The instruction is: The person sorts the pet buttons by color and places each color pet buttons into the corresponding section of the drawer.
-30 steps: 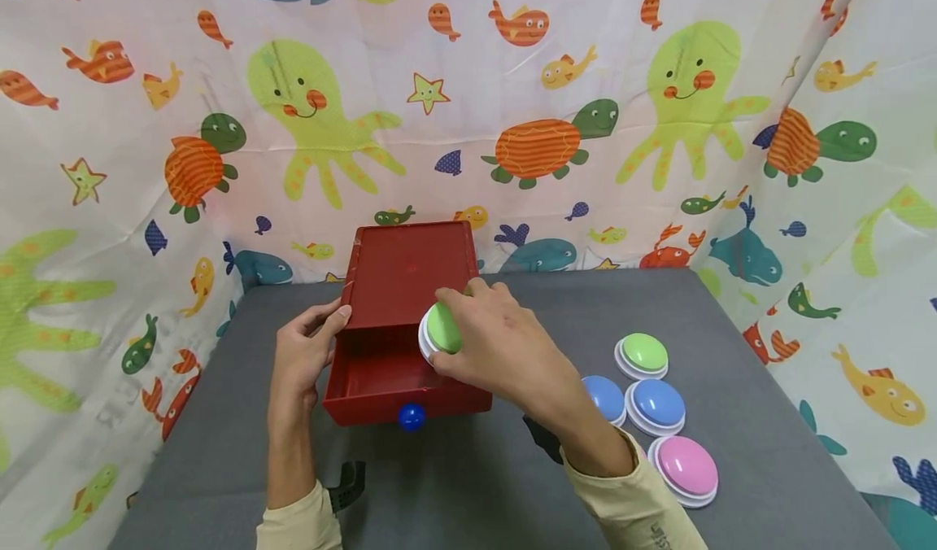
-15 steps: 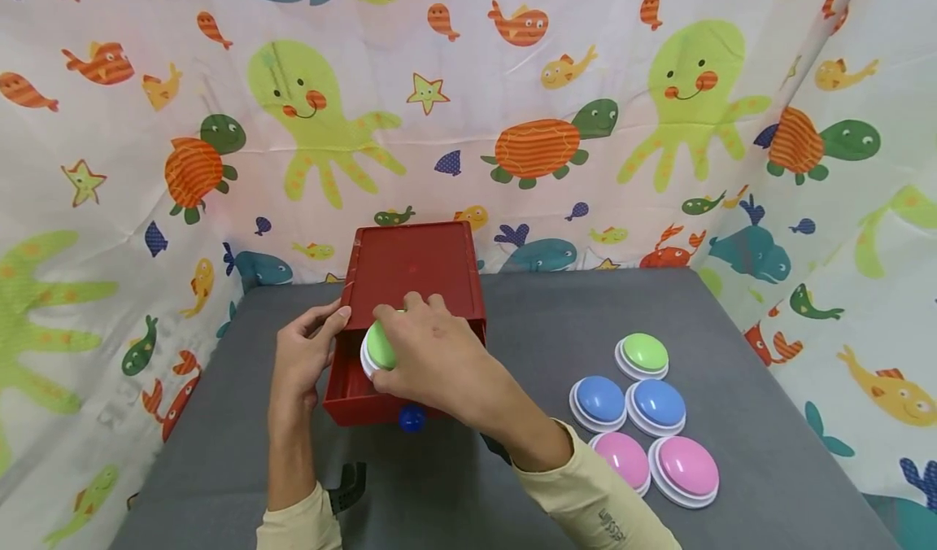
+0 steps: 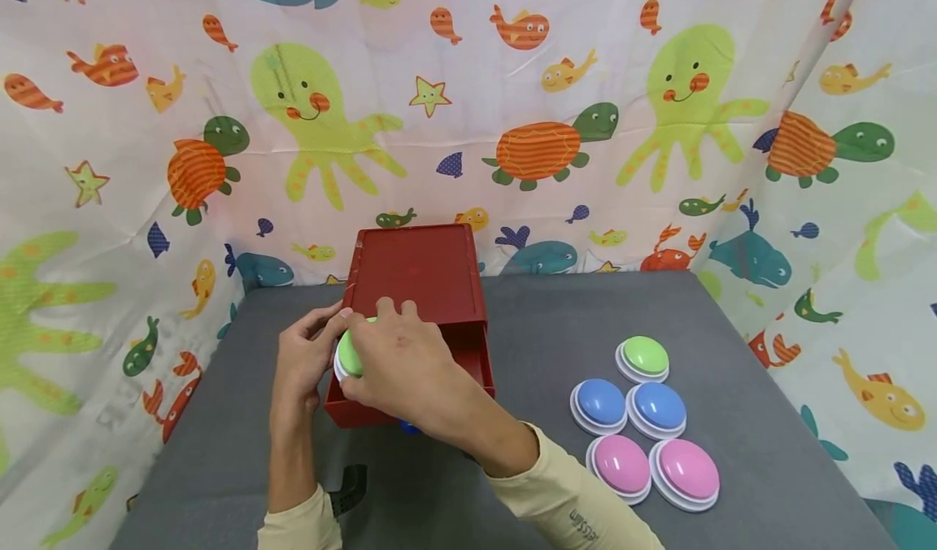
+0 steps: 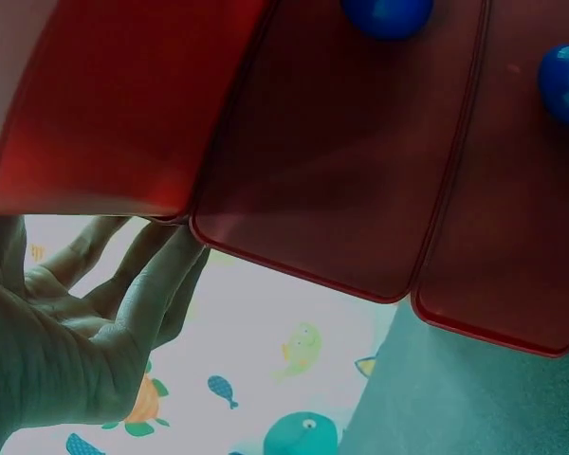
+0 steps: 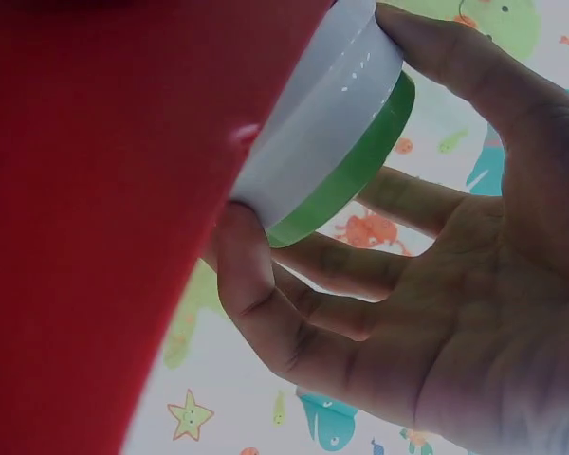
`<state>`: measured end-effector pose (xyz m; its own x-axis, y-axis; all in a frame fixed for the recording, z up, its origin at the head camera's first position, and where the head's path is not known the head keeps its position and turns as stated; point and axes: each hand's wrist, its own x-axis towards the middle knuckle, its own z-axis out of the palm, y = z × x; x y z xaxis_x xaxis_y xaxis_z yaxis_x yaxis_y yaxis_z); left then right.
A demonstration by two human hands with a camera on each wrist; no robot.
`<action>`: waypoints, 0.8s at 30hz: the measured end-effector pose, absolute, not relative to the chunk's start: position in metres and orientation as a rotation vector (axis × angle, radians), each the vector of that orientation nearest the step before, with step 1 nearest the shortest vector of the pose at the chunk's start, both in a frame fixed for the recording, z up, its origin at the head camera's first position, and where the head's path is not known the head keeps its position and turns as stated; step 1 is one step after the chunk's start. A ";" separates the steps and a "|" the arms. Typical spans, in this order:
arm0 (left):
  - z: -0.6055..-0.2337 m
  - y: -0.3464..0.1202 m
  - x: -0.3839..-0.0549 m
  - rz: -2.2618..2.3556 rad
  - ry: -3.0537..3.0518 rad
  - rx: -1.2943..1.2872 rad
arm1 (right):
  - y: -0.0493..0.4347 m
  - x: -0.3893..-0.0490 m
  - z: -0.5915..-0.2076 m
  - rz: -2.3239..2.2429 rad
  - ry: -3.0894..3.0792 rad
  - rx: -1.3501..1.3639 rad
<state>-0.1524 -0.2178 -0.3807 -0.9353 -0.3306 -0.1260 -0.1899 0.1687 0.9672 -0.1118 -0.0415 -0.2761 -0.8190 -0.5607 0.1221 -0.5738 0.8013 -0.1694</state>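
Holding the green-topped light (image 3: 350, 356) between thumb and fingers, the right hand (image 3: 401, 364) had swung leftward across the open red drawer (image 3: 355, 415) — so the light was now at its left end, though unreleased. Whether it touched bottom was hidden. At the red cabinet (image 3: 413, 273) behind, the left hand (image 3: 302, 361) laid fairly straight fingers along the side — their tips hard to make out.

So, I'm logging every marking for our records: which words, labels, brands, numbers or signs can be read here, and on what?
Right sleeve: dark lettering, perhaps ending in "Slim"; too small to be sure.
Patterned backdrop: faint grey marks on its left side, too blurred to tell whether they are letters.
Red box and domed discs: no text seen.
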 end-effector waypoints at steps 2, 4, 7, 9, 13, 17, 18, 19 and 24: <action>-0.380 -0.217 -0.153 -1.887 -2.315 0.521 | -0.043 -0.112 -0.274 0.272 -2.939 0.899; -0.380 -0.217 -0.153 -1.892 -2.315 0.520 | -0.045 -0.112 -0.273 0.244 -2.949 0.884; -0.380 -0.218 -0.153 -1.895 -2.316 0.517 | -0.046 -0.112 -0.271 0.205 -2.948 0.880; -0.380 -0.218 -0.153 -1.894 -2.322 0.506 | -0.046 -0.113 -0.271 0.196 -2.943 0.892; -0.380 -0.218 -0.153 -1.888 -2.325 0.501 | -0.047 -0.115 -0.271 0.203 -2.953 0.914; -0.380 -0.218 -0.154 -1.887 -2.325 0.503 | -0.049 -0.117 -0.273 0.199 -2.960 0.887; -0.380 -0.218 -0.154 -1.890 -2.322 0.499 | -0.050 -0.117 -0.274 0.201 -2.955 0.872; -0.380 -0.218 -0.154 -1.890 -2.323 0.494 | -0.051 -0.116 -0.274 0.201 -2.951 0.857; -0.380 -0.219 -0.154 -1.912 -2.317 0.481 | -0.059 -0.110 -0.278 0.141 -2.907 0.780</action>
<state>-0.1540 -0.2191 -0.3799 -0.9451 -0.3030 -0.1227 -0.1779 0.1620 0.9706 -0.1100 -0.0586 -0.2784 -0.8584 -0.4912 0.1479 -0.5032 0.8623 -0.0568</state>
